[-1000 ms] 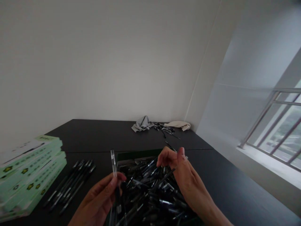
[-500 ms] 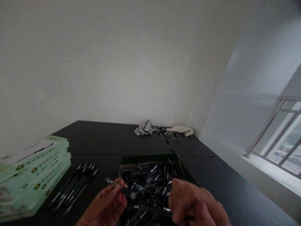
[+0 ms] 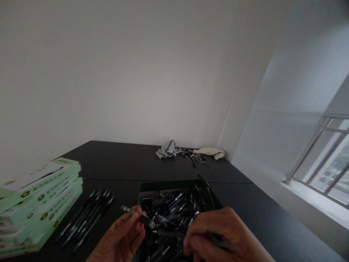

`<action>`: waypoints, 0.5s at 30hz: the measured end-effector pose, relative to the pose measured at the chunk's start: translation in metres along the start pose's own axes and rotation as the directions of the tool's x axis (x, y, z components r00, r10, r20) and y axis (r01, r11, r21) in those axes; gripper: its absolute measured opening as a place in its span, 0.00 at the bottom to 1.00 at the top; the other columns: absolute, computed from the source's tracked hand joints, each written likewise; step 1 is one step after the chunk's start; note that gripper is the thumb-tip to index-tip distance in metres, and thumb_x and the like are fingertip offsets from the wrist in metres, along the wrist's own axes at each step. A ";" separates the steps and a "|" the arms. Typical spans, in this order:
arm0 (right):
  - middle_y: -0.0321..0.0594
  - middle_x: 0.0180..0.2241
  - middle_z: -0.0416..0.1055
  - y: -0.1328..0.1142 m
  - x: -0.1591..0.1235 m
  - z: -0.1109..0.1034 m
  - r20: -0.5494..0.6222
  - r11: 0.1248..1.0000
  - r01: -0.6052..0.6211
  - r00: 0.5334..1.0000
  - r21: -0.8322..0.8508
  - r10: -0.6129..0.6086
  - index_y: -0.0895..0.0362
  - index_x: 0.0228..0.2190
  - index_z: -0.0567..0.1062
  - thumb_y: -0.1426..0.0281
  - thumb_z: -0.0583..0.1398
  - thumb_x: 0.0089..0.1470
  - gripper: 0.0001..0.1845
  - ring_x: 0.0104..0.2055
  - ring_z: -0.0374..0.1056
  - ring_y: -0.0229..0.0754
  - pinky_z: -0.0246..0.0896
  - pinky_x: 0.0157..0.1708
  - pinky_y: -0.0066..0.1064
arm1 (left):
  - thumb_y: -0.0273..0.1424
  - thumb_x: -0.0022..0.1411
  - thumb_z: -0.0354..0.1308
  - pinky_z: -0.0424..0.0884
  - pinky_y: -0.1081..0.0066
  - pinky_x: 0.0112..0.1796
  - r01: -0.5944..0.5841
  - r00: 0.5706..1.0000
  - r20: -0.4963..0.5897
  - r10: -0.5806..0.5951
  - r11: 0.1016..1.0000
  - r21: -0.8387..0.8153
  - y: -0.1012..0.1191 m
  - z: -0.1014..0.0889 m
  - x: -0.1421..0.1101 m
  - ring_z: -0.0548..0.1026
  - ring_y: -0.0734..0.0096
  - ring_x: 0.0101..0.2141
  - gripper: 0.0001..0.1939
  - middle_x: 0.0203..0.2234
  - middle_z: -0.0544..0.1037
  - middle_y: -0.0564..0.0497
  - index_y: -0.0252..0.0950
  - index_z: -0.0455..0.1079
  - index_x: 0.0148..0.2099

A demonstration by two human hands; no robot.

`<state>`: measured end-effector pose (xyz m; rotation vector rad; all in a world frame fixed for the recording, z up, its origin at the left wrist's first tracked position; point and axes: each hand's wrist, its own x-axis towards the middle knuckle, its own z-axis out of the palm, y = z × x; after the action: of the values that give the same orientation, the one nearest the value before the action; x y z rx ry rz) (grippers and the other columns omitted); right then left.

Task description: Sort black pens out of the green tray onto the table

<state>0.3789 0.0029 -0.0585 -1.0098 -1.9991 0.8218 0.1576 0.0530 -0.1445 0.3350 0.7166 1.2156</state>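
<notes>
My left hand (image 3: 124, 234) pinches a short clear-and-black pen cap (image 3: 147, 221) between thumb and fingers, at the left side of a dark green box. To the right, my right hand (image 3: 212, 233) is closed around a dark pen (image 3: 170, 234), whose front points left toward the cap. The pen is blurred, and whether its tip touches the cap I cannot tell. Under both hands the box (image 3: 160, 185) holds a jumble of many black and clear pens (image 3: 177, 203).
Several black pens (image 3: 87, 218) lie side by side left of the box. A stack of pale green boxes (image 3: 46, 203) stands at the far left. Toward the wall are a grey cloth (image 3: 167, 149), a loose pile of pen parts (image 3: 193, 155) and a beige cloth (image 3: 211, 151).
My right hand has turned and shifted left, bringing the pen's front closer to the cap. My left hand stays nearly in place, still pinching the cap.
</notes>
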 end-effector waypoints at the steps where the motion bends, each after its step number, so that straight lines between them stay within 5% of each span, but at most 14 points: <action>1: 0.40 0.25 0.75 -0.002 0.000 -0.003 0.022 0.998 -0.046 0.999 0.042 0.045 0.59 0.28 0.79 0.69 0.59 0.56 0.10 0.26 0.70 0.34 0.62 0.26 0.21 | 0.15 0.46 0.65 0.80 0.75 0.29 -0.010 1.000 -0.011 0.010 1.000 -0.004 0.001 0.001 0.001 0.81 0.70 0.25 0.11 0.27 0.83 0.50 0.31 0.77 0.32; 4: 0.41 0.29 0.76 -0.003 -0.004 -0.011 0.066 0.953 -0.166 0.986 0.255 0.154 0.59 0.30 0.79 0.66 0.61 0.55 0.10 0.31 0.72 0.36 0.65 0.32 0.22 | 0.13 0.48 0.62 0.80 0.75 0.29 -0.036 0.998 -0.052 0.036 0.999 -0.005 0.002 0.004 0.002 0.81 0.71 0.25 0.11 0.27 0.82 0.50 0.31 0.76 0.32; 8: 0.44 0.36 0.76 0.003 -0.008 -0.018 0.201 0.808 -0.210 0.973 0.551 0.115 0.59 0.38 0.79 0.59 0.61 0.56 0.16 0.35 0.72 0.36 0.66 0.34 0.22 | 0.12 0.49 0.62 0.80 0.75 0.29 -0.048 0.998 -0.047 0.048 0.999 0.003 0.000 0.005 0.001 0.81 0.72 0.24 0.10 0.26 0.82 0.50 0.30 0.76 0.32; 15: 0.41 0.28 0.76 0.013 0.003 -0.018 0.303 0.721 -0.299 0.944 0.625 0.129 0.62 0.32 0.80 0.64 0.58 0.60 0.16 0.26 0.70 0.26 0.63 0.26 0.13 | 0.13 0.45 0.65 0.80 0.76 0.30 -0.071 0.997 -0.029 0.071 0.997 0.004 0.002 0.002 0.005 0.81 0.71 0.25 0.11 0.26 0.82 0.51 0.31 0.76 0.31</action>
<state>0.3979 0.0155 -0.0588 -0.7335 -1.5590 1.7132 0.1581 0.0588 -0.1433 0.3481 0.7364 1.2893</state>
